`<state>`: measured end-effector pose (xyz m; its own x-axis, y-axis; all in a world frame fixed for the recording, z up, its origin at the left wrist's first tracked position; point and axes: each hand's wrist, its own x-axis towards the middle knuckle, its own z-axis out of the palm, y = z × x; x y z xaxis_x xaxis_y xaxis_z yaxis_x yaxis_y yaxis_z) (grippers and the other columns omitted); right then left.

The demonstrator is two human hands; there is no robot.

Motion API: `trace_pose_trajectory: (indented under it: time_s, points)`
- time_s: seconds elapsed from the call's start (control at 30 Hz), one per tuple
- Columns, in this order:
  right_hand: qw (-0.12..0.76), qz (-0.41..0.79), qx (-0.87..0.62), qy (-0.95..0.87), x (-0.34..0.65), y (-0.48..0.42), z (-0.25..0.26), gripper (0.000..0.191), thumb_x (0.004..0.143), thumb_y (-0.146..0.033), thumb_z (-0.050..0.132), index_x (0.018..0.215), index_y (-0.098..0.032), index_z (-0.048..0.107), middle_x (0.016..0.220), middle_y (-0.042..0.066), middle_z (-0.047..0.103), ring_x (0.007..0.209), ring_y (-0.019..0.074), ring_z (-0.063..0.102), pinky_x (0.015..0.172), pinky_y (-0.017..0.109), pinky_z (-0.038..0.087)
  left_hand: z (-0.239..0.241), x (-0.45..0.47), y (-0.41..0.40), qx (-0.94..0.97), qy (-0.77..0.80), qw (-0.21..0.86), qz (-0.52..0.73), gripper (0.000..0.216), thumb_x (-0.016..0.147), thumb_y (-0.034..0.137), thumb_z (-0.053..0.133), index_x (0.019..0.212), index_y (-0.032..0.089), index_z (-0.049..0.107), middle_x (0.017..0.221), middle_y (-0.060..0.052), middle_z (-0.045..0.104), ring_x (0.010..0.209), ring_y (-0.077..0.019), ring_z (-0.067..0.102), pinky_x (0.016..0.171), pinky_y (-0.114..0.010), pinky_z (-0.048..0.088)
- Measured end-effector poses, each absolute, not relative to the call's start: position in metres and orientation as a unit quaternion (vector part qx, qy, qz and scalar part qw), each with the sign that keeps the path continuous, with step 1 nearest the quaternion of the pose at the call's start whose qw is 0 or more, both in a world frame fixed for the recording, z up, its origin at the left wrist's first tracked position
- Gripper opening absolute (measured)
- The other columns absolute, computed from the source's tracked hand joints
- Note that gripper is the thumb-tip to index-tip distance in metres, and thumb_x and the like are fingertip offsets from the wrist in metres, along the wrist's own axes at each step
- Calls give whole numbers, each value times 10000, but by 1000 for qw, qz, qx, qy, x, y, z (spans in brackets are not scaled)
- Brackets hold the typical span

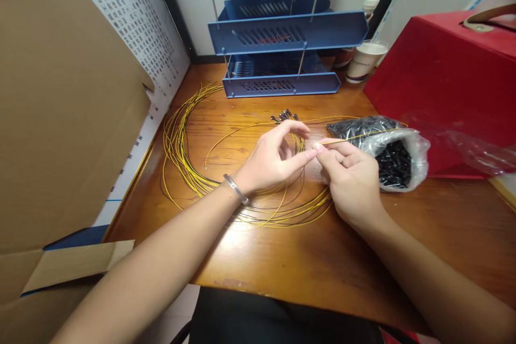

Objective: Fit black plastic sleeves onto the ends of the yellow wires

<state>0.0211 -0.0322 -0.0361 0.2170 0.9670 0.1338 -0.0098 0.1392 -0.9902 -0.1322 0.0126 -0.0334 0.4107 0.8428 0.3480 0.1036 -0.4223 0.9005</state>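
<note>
Big cardboard box [60, 118] fills the left side; wooden table [322, 258] runs from near edge to the far wall. Red box [435, 80] sits far right, blue tray rack [282, 32] far centre.

Both forearms come in from the near edge and angle inward, meeting approx mid-table. L forearm crosses from near-left, wrist slightly raised, metal bracelet [236, 189] on it. R forearm enters from near-right, wrist low, close to the table top.

Coil of yellow cables [181, 156] lies flat on the table, left of centre, its loops passing under both hands. Clear bag [393, 164] of small black parts lies just right of the R hand, mouth open toward it.

Left hand [278, 158]: half curled, thumb arched over the top, index stretched right w/ its tip touching the R fingertips. Can't tell if it actually grips anything.

Right hand [352, 183]: fingers folded in, thumb and index pinched tight on a yellow strand [363, 136], which runs right from the pinch over the bag top.

Paper cup [365, 62] stands btw. rack and red box. Dark connector ends [284, 115] bunch just beyond the L hand.
</note>
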Motion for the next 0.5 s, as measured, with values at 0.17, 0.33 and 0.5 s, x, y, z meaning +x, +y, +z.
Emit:
trace_pose_trajectory:
  time_s: [0.17,0.33,0.5]
  points:
    - [610,483,-479,-407,22,-30,-38,208,753,-322,790,835,-177,665,499,-100,378,426,51,247,414,225,178,-41,-143,21,859,215,133,445,315,906,250,650,1209,181,600,1224,-104,690,939,-166,698,781,-277,578]
    - [602,495,-476,-407,21,-31,-37,188,771,-323,776,831,-176,676,491,-98,379,421,53,245,415,233,161,-43,-143,26,871,191,33,452,177,982,208,546,1138,187,627,1143,-95,741,1077,-177,706,881,-291,586]
    - [609,519,-468,-376,20,-30,-35,192,735,-301,800,795,-170,674,481,-107,354,412,42,217,404,230,132,-43,-143,25,865,183,-8,467,187,983,181,546,1143,204,638,1176,-80,743,1085,-146,711,903,-245,572]
